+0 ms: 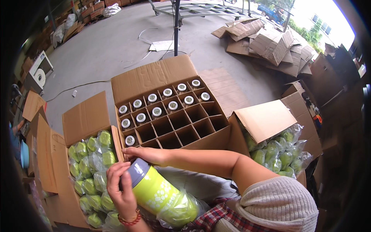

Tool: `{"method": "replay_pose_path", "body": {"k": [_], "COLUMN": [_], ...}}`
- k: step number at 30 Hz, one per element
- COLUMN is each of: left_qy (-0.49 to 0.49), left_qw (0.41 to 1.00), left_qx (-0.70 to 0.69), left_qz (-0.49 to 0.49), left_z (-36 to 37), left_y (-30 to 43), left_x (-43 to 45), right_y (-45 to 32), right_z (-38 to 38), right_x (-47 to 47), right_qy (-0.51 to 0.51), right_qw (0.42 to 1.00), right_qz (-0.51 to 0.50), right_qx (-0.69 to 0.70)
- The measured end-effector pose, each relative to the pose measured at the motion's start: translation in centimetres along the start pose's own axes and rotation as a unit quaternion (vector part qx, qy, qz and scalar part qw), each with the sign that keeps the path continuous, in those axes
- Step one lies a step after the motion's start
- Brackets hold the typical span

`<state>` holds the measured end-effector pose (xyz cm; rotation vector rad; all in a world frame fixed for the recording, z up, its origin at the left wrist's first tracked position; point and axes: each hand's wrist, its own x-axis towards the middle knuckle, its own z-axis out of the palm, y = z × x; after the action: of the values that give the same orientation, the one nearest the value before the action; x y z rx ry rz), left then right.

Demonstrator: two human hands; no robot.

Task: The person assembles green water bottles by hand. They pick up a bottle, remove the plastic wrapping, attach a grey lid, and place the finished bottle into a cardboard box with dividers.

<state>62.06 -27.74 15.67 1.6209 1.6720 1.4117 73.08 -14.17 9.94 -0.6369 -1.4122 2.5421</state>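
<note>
A lime-green cylindrical bottle [158, 188] with white leaf-like prints and a grey top [138, 171] lies tilted across my lap. Clear plastic film [181, 207] wraps its lower end. My left hand [120, 181], a red bead bracelet at its wrist, grips the grey top. Just beyond that top, my right hand [147, 155] is at the near left edge of the divided cardboard carton [208, 140]; its fingers are mostly hidden, so what they touch is unclear. Several bottles with pale round tops [129, 140] stand in the carton's cells, mostly in the far rows.
At left, an open carton [87, 116] holds film-wrapped green items [89, 185]. Similar wrapped items [275, 156] fill a carton [265, 119] at right. A dark pole [176, 29], wheeled metal frame [200, 10] and flattened cardboard pile [266, 43] are farther back.
</note>
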Motion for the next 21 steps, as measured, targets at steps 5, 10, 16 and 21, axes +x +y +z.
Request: {"method": "replay_pose_path", "body": {"k": [5, 10, 16, 21], "left_qy": [0.207, 0.077, 0.032, 0.148], "left_qw": [0.849, 0.993, 0.988, 0.923], "left_qx": [-0.439, -0.089, -0.144, -0.347], "left_qz": [-0.209, -0.02, 0.053, -0.078], "left_z": [-1.2, -0.1, -0.1, -1.0], "left_y": [-10.1, -0.8, -2.0, -8.3], "left_x": [-5.9, -0.7, -0.7, -5.1], "right_y": [-7.5, -1.8, -1.3, -5.4], "right_z": [4.7, 0.0, 0.0, 3.9], "right_x": [-7.3, -0.1, -1.6, -6.0], "right_qy": [0.041, 0.042, 0.013, 0.059], "right_qw": [0.734, 0.992, 0.979, 0.759], "right_qz": [-0.144, -0.057, -0.07, -0.139], "right_qx": [-0.662, -0.103, -0.189, -0.633]}}
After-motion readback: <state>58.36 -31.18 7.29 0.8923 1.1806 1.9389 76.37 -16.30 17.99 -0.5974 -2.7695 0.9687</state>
